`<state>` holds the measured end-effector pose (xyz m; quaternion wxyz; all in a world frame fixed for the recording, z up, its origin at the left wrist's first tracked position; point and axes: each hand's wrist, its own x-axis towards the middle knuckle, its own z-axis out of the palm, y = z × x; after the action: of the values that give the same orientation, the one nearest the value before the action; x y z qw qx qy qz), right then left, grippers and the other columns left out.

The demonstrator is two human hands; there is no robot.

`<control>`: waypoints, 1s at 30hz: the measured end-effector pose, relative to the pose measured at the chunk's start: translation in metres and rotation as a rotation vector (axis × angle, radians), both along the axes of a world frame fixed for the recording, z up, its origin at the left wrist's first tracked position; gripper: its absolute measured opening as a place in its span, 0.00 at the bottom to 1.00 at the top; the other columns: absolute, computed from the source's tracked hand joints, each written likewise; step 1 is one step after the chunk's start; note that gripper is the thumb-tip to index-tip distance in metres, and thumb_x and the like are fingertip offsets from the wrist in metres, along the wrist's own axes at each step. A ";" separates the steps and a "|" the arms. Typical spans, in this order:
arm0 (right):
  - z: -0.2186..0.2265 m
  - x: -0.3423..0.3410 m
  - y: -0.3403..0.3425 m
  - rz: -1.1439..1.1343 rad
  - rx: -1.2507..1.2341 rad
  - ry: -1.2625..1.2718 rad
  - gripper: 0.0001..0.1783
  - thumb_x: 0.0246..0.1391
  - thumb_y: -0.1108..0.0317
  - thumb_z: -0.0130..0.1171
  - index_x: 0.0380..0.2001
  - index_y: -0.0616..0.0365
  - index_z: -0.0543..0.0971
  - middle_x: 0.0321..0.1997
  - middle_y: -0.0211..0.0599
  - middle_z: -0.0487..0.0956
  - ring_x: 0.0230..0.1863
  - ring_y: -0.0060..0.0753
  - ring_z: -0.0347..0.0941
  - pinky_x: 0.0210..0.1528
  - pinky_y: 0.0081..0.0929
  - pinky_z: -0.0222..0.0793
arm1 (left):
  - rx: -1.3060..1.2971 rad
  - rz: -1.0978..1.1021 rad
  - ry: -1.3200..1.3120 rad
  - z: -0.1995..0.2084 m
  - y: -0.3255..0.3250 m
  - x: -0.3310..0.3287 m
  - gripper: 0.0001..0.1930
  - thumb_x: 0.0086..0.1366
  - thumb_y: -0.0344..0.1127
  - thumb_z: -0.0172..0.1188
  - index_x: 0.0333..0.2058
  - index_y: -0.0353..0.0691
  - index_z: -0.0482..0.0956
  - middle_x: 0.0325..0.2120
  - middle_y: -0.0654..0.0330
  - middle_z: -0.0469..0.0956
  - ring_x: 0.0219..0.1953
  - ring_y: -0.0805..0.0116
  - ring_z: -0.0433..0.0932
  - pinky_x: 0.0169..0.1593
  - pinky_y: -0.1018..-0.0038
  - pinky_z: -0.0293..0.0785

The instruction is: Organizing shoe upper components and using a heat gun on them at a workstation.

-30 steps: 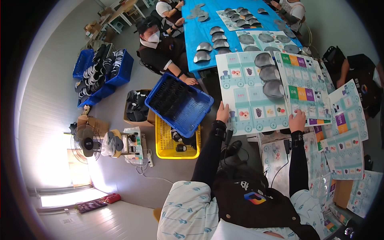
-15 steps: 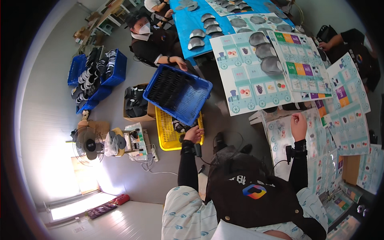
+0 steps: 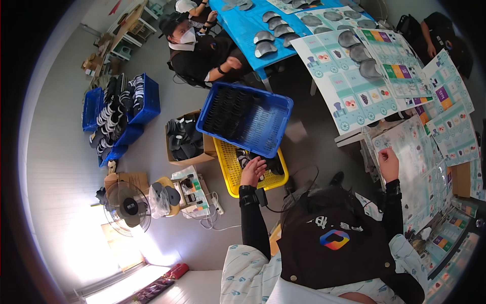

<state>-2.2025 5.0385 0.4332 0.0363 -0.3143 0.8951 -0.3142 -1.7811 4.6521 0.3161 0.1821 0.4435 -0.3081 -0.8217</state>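
My left hand hangs over the near part of a yellow plastic basket, fingers apart and nothing in them. Inside that basket, dark and whitish pieces show only in part. A blue plastic crate rests tilted across the yellow basket, with rows of black curved pieces at its left. My right hand is curled closed beside a table covered with printed sheets; nothing shows in it. Both wrists wear black bands with small devices and cables.
A seated person in a mask is beyond the blue crate, by a blue-covered table with grey curved pieces. At left stand a cardboard box of dark pieces, a fan, cables and blue crates. Another person is at far right.
The view has shifted, so the crates and tables sit further right. The seated person's hand has drawn back from the blue crate's rim. My left hand's fingers look more stretched.
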 end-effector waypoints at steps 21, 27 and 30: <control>0.031 0.078 0.101 -0.292 -0.173 0.043 0.02 0.52 0.74 0.60 0.29 0.60 0.77 0.27 0.41 0.75 0.26 0.39 0.73 0.31 0.32 0.69 | -0.888 -0.611 -0.028 0.187 0.106 -0.120 0.13 0.69 0.37 0.58 0.45 0.33 0.78 0.34 0.60 0.82 0.38 0.74 0.80 0.44 0.77 0.75; 0.013 0.059 0.178 -0.310 -0.214 -0.019 0.02 0.52 0.75 0.59 0.28 0.63 0.77 0.26 0.41 0.75 0.25 0.34 0.72 0.31 0.29 0.68 | -0.953 -0.630 0.055 0.278 0.212 -0.168 0.11 0.70 0.33 0.57 0.47 0.34 0.77 0.36 0.61 0.82 0.39 0.75 0.80 0.46 0.79 0.75; 0.013 0.051 0.194 -0.281 -0.225 -0.040 0.03 0.51 0.76 0.60 0.28 0.63 0.76 0.26 0.42 0.75 0.25 0.38 0.73 0.31 0.31 0.69 | -1.223 -0.675 0.004 0.293 0.249 -0.174 0.12 0.67 0.33 0.60 0.46 0.34 0.78 0.36 0.57 0.83 0.38 0.69 0.82 0.45 0.74 0.77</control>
<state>-2.1519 5.2327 0.4458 -0.0255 -0.1818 0.8885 -0.4205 -1.9548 4.9010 0.6090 0.1345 0.1399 -0.8360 -0.5133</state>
